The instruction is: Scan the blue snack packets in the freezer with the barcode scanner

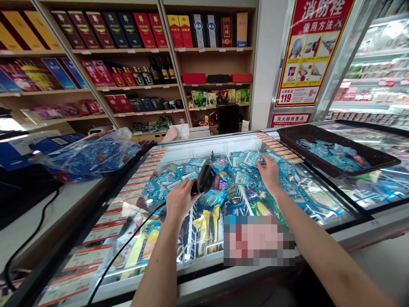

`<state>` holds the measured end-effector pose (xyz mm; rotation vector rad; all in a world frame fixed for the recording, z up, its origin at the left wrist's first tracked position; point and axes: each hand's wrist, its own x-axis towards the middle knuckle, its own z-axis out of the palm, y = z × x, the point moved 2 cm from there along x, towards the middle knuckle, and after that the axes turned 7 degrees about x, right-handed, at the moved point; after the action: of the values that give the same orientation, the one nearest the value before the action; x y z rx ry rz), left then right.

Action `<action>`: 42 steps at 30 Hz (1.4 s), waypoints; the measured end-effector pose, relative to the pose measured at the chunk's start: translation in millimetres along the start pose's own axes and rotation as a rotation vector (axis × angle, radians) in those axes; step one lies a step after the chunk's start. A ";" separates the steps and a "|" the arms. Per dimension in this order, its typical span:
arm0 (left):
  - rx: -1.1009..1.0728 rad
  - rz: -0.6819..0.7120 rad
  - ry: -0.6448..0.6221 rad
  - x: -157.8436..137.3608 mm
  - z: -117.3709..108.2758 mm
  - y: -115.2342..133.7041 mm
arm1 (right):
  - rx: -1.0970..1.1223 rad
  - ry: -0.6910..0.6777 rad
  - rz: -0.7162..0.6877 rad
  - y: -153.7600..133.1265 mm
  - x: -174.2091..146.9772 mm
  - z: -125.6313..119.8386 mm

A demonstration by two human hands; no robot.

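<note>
My left hand (179, 198) is wrapped round the handle of a black corded barcode scanner (206, 179), held above the glass-topped freezer. Its cable (134, 238) trails down to the lower left. Over the right part of the freezer, my right hand (268, 170) pinches the edge of a small blue packet (252, 159). Many similar blue packets (295, 189) lie spread around that hand. Another group of blue packets (162, 185) lies to the left of the scanner.
A brown tray (338, 166) with blue packets stands at the right on the freezer (191, 290). A plastic bag of blue packets (96, 155) sits on the left counter. White wire dividers (192, 230) split the wrapped goods inside. Shelves with boxes and bottles line the back.
</note>
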<state>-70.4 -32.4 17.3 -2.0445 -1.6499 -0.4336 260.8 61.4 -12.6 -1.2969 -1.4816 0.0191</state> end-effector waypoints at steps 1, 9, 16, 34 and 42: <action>0.006 -0.019 0.005 0.0 -0.2 -1.4 | -0.072 0.001 -0.006 3.4 0.3 -0.4; 0.061 -0.153 -0.016 -1.6 0.7 -12.9 | -0.473 -0.009 -0.030 -8.1 -8.9 -6.2; 0.066 -0.367 -0.006 -2.4 -6.3 -23.8 | -0.413 -0.102 -0.206 -23.0 -15.4 1.7; -0.040 -0.637 0.050 -9.5 -14.3 -40.7 | 0.067 -0.882 -0.554 -133.6 -45.0 93.6; -0.036 -0.623 0.071 -10.8 -14.6 -39.4 | 0.049 -0.923 -0.485 -134.9 -44.8 102.5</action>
<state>-110.5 -42.9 30.3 -1.4756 -2.2264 -0.7325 87.6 37.7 0.3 -0.8685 -2.5312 0.3749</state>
